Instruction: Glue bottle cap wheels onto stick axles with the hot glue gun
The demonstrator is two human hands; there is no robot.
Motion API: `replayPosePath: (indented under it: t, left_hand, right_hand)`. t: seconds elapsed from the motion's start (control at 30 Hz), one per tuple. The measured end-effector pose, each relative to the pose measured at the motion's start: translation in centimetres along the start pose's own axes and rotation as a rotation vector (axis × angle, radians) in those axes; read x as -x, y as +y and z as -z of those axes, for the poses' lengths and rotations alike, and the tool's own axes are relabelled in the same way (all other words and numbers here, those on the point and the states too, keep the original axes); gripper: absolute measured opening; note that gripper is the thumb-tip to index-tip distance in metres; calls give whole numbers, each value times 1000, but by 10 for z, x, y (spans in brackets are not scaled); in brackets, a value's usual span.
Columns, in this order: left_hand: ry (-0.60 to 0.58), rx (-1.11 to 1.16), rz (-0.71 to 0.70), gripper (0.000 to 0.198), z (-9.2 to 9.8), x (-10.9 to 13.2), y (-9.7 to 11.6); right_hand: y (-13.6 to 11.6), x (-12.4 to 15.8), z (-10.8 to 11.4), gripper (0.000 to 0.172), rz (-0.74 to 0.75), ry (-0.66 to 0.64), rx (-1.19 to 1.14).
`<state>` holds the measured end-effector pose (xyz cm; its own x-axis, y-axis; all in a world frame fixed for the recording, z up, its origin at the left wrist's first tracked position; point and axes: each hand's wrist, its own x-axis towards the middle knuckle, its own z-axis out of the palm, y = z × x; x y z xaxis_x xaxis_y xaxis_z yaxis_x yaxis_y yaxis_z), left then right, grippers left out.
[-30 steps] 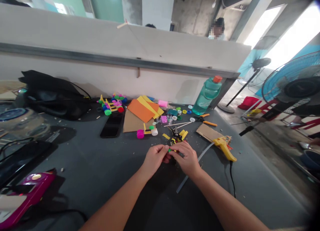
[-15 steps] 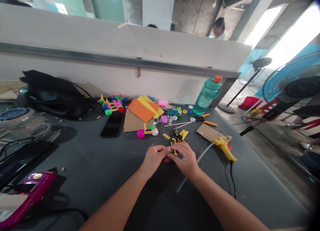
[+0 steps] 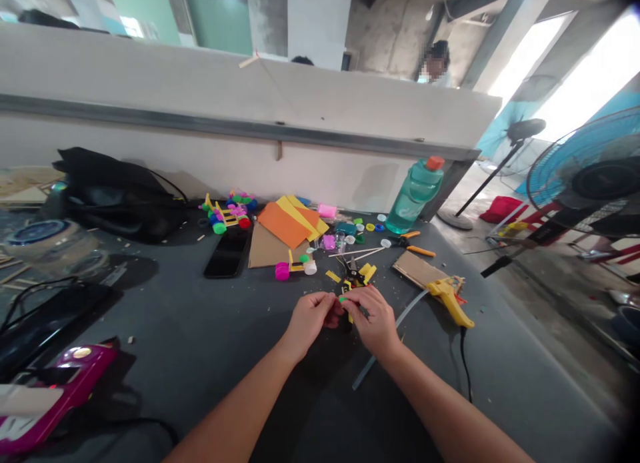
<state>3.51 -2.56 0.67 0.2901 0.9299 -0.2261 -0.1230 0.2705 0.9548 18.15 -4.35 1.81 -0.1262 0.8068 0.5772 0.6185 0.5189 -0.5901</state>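
Observation:
Over the near middle of the table, my left hand point(image 3: 311, 321) is closed in a pinch; whatever lies between its fingertips is hidden. Close beside it, my right hand point(image 3: 373, 321) pinches a small green piece point(image 3: 343, 299), mostly covered by the fingers. Just beyond the fingertips lie yellow-and-black pliers point(image 3: 353, 271) among yellow scraps. A little assembly with a magenta wheel point(image 3: 283, 271), a green cap and a white cap stands to the left of them. Two thin white sticks point(image 3: 365, 253) rest farther back.
At right are a yellow glue gun point(image 3: 453, 301) with a clear glue stick, cardboard point(image 3: 416, 268) and orange-handled pliers point(image 3: 419, 244). A green bottle point(image 3: 413, 199) stands behind. Coloured sheets point(image 3: 285, 224), bottle caps and a phone point(image 3: 227, 253) lie toward the back; a magenta device point(image 3: 83, 376) sits at left.
My fingertips have parted slightly, and a bit of green now shows at my right fingers. The view has shifted a little; the things on the table stay put.

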Motion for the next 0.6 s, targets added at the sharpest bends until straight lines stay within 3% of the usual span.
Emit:
replayPosePath:
  t: [0.3, 0.47, 0.6]
  left_hand:
    - [23, -722, -379, 28, -7, 21, 29]
    - [-4, -788, -474, 21, 5, 38, 27]
    - [-61, -748, -492, 25, 26, 40, 17]
  right_hand:
    - [5, 2, 5, 14, -26, 70, -5]
    - [-1, -3, 12, 16, -37, 108, 7]
    - [-9, -14, 14, 20, -56, 46, 6]
